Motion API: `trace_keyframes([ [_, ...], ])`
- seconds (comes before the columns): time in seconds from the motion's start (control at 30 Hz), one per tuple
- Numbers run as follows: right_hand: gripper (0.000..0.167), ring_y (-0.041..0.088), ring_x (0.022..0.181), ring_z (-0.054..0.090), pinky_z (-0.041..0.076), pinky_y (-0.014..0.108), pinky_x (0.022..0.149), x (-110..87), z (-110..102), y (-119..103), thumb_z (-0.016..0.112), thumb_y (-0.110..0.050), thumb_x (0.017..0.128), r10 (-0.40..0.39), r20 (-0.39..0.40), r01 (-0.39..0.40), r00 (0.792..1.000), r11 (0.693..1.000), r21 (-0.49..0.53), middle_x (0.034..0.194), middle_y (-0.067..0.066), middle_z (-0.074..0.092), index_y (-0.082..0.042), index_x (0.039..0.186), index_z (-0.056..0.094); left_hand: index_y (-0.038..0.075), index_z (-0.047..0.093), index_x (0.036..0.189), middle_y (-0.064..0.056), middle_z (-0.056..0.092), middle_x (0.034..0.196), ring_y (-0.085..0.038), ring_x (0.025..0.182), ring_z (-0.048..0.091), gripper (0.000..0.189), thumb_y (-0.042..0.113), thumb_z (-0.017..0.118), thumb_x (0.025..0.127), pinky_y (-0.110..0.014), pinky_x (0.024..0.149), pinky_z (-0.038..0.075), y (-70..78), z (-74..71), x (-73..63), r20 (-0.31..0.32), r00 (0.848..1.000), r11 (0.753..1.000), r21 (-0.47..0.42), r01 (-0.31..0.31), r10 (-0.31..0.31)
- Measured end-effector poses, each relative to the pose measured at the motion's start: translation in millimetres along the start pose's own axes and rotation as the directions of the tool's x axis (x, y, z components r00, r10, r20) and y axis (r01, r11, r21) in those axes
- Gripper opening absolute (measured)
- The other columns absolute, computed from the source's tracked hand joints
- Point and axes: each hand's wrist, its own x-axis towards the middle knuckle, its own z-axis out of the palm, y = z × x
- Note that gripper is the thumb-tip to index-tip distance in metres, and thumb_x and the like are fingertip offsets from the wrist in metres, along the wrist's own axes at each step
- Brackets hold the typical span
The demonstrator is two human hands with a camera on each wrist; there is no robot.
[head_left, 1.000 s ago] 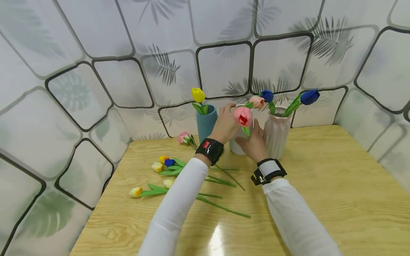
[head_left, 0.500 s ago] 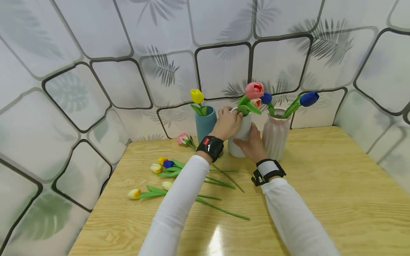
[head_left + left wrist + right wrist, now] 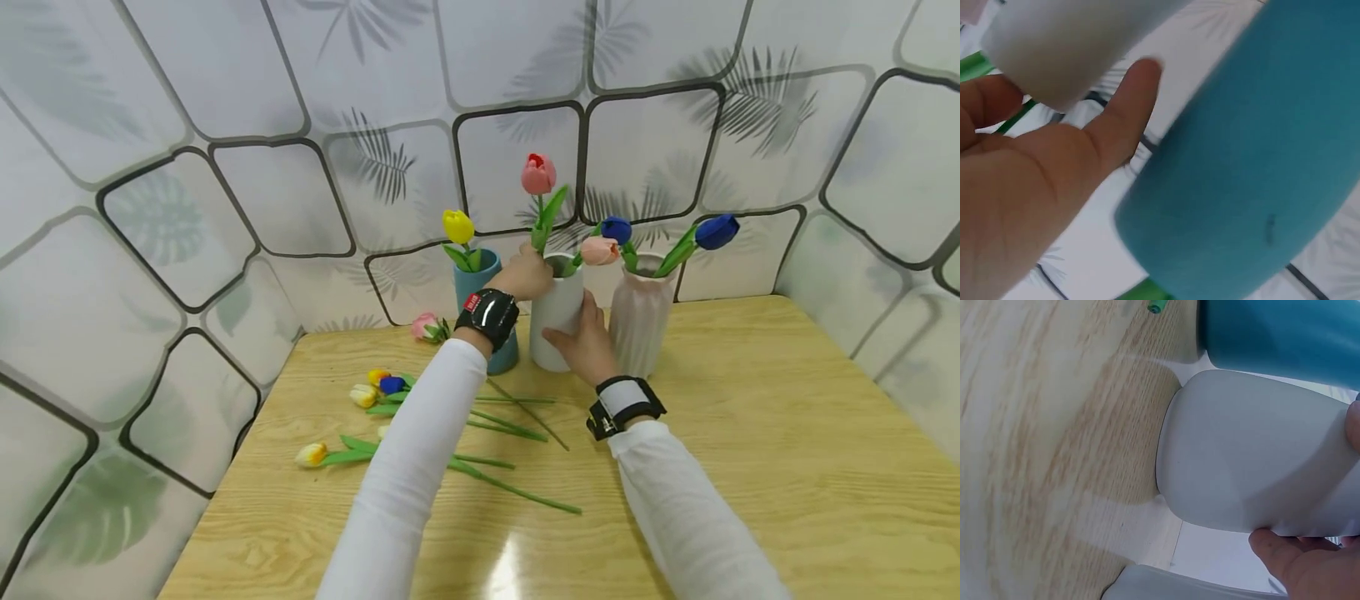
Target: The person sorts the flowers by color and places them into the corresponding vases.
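My left hand (image 3: 528,273) pinches a pink tulip (image 3: 538,175) low on its stem, beside the rim of the white vase (image 3: 557,317). The bloom stands upright above the hand; its lower stem is hidden. Around the vase's right side, my right hand (image 3: 588,346) holds it, with a finger (image 3: 1275,550) against the wall in the right wrist view. A pale pink tulip (image 3: 600,250) leans right out of this vase. Close to my left hand is the blue vase (image 3: 1241,156), with a yellow tulip (image 3: 458,227) in it.
A ribbed pinkish vase (image 3: 641,325) with blue tulips (image 3: 716,232) stands just right of my right hand. Several loose tulips (image 3: 313,454) and a pink rose (image 3: 427,327) lie on the wooden table (image 3: 750,442) at left. A patterned backdrop (image 3: 405,67) rises behind.
The pink tulip has swung from drooping toward me and to the right to upright over the white vase's left rim, my left hand moving with it. My right hand stays on the vase.
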Motion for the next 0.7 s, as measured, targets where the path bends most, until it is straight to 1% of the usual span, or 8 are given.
trace_keyframes([
  [0.07,0.094,0.048,0.136,0.034,0.031,0.062,0.11,0.1,0,1,0.071,-0.027,0.093,-0.005,0.002,0.005,1.0,1.0,0.0,0.149,0.033,0.027,-0.004,0.157,0.006,-0.01,0.05,0.128,-0.024,0.051,0.129,-0.029,0.106,0.058,0.039,0.017,0.033,0.106,-0.037,0.088,0.05,2.2,-2.1,-3.2,0.024,0.999,1.0,-0.013,-0.025,0.025],
  [0.13,0.094,0.047,0.137,0.033,0.031,0.06,0.111,0.9,0,3,0.072,-0.027,0.093,-0.014,0.005,0.014,1.0,1.0,-0.006,0.149,0.033,0.027,-0.004,0.157,0.007,-0.003,0.058,0.111,-0.016,0.059,0.113,-0.024,0.095,0.058,0.031,0.015,0.035,0.104,-0.032,0.08,0.049,4.2,-2.2,-5.7,0.007,0.999,0.999,-0.015,-0.053,0.053],
  [0.2,0.094,0.046,0.137,0.032,0.031,0.059,0.111,1.7,0,4,0.071,-0.027,0.093,-0.03,0.004,0.03,1.0,0.999,-0.013,0.149,0.033,0.027,-0.004,0.157,0.007,0.004,0.057,0.09,-0.011,0.058,0.094,-0.022,0.084,0.055,0.025,0.013,0.037,0.103,-0.03,0.071,0.046,5.7,-0.9,-7.1,-0.025,0.998,0.998,-0.017,-0.061,0.06],
  [0.3,0.092,0.047,0.137,0.032,0.03,0.06,0.111,1.4,2,3,0.071,-0.024,0.093,-0.057,-0.009,0.057,0.998,0.998,-0.015,0.148,0.034,0.028,-0.002,0.156,0.008,0.008,0.048,0.078,-0.008,0.05,0.082,-0.02,0.075,0.05,0.025,0.011,0.038,0.101,-0.028,0.063,0.041,4.2,1.7,-9.3,-0.066,0.997,0.999,-0.035,-0.041,0.039],
  [0.37,0.091,0.049,0.136,0.032,0.03,0.061,0.111,0.5,2,1,0.072,-0.022,0.092,-0.067,-0.02,0.066,0.998,0.998,-0.011,0.146,0.036,0.029,0.0,0.156,0.01,0.009,0.046,0.076,-0.007,0.046,0.078,-0.02,0.071,0.047,0.028,0.011,0.037,0.102,-0.027,0.06,0.039,2.3,4.4,-10.4,-0.082,0.996,0.998,-0.053,-0.027,0.022],
  [0.47,0.091,0.05,0.134,0.034,0.03,0.062,0.11,-2.0,1,-3,0.072,-0.019,0.092,-0.064,-0.024,0.064,0.998,0.998,-0.002,0.145,0.038,0.029,0.002,0.155,0.011,0.007,0.049,0.077,-0.007,0.046,0.078,-0.019,0.069,0.047,0.032,0.014,0.035,0.104,-0.027,0.058,0.039,-1.5,9.9,-12.1,-0.116,0.993,0.996,-0.087,-0.016,0.006],
  [0.6,0.091,0.05,0.133,0.035,0.031,0.062,0.11,-2.8,1,-4,0.073,-0.018,0.091,-0.061,-0.031,0.061,0.998,0.998,-0.006,0.144,0.038,0.03,0.001,0.155,0.011,0.001,0.059,0.088,-0.01,0.052,0.082,-0.021,0.071,0.051,0.039,0.019,0.03,0.107,-0.03,0.061,0.044,-6.7,17.9,-15.9,-0.181,0.983,0.985,-0.171,-0.006,-0.026],
  [0.7,0.091,0.05,0.133,0.036,0.032,0.062,0.109,-2.2,2,-2,0.073,-0.018,0.091,-0.07,-0.042,0.069,0.997,0.997,-0.019,0.144,0.037,0.031,0.001,0.155,0.01,-0.002,0.062,0.097,-0.012,0.057,0.087,-0.024,0.077,0.056,0.045,0.024,0.027,0.109,-0.035,0.066,0.047,-10.5,22.7,-20.1,-0.22,0.974,0.977,-0.215,-0.004,-0.045],
])
